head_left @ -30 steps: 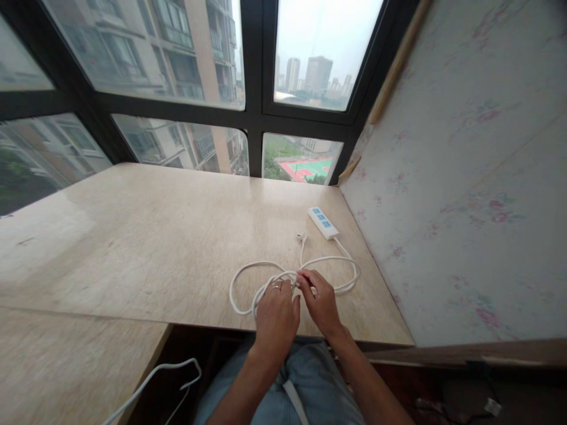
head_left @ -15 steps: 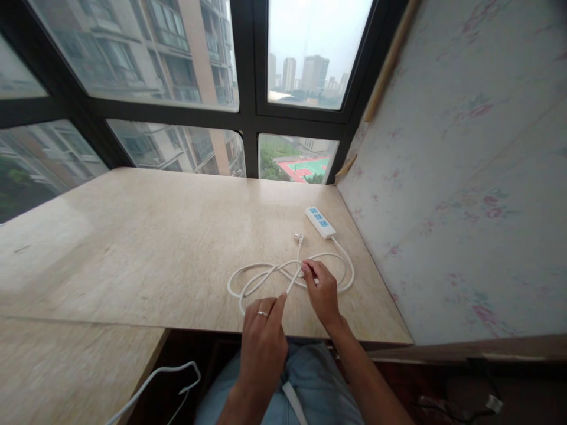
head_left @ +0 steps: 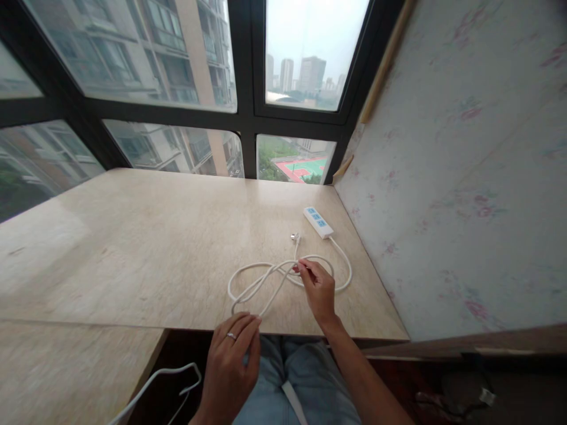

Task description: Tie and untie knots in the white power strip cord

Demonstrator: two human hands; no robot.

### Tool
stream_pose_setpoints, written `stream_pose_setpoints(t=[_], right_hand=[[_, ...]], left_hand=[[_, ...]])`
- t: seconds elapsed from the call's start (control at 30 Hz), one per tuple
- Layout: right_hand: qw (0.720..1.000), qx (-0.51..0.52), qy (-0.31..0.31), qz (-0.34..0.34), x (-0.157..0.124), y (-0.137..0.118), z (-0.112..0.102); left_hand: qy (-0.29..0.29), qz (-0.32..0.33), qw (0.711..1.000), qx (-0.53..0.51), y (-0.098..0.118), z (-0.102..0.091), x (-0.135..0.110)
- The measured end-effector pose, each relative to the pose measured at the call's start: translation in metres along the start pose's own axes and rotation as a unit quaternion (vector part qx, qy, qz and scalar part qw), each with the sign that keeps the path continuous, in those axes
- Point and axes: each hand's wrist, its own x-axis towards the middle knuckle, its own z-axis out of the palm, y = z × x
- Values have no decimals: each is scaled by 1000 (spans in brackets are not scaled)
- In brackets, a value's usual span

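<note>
A white power cable (head_left: 248,265) lies in loose, crossing loops near the front edge of the sill. My left hand (head_left: 234,354), with a ring on one finger, is closed on a stretch of it at the front edge. My right hand (head_left: 319,289) pinches the cable where several strands cross; the fingertips partly hide the crossing. Just beyond the right hand is the plug (head_left: 296,237), its metal pins pointing left. The white power strip (head_left: 318,222), with blue socket faces, rests farther back to the right, joined to the cable.
The pale stone-patterned sill (head_left: 168,236) runs to dark-framed windows (head_left: 248,118). A flowered wallpaper wall (head_left: 443,206) bounds it on the right. Below the front edge, a white wire hanger (head_left: 177,370) shows at lower left, and dark cords (head_left: 469,404) at lower right.
My left hand has moved left and toward me, and a longer stretch of cable now runs between the hands. My right hand has shifted slightly left, still pinching the cable.
</note>
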Motion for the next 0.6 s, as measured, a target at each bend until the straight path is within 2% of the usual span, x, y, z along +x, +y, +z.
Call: stream_pose_setpoints(t=[0.07,0.13,0.33,0.43,0.6], right_hand=[[1000,1,-5,-5,-3,-4,1],[1000,-3,-5,-10,-6,-7,1],[1000,-25,-1,-17,-10,-11,-1],[999,-29,-1,-15,-10,-9,-2],[1000,-23,-6,7,-8,-4,-3]], left_hand=[[30,-25,999,-16,12,11,12],[37,-63,997,-21,21,26,26],[-17,-124,992,23,28,70,57],[-40,-145,988,25,27,76,68],[-90,-190,977,36,30,75,85]])
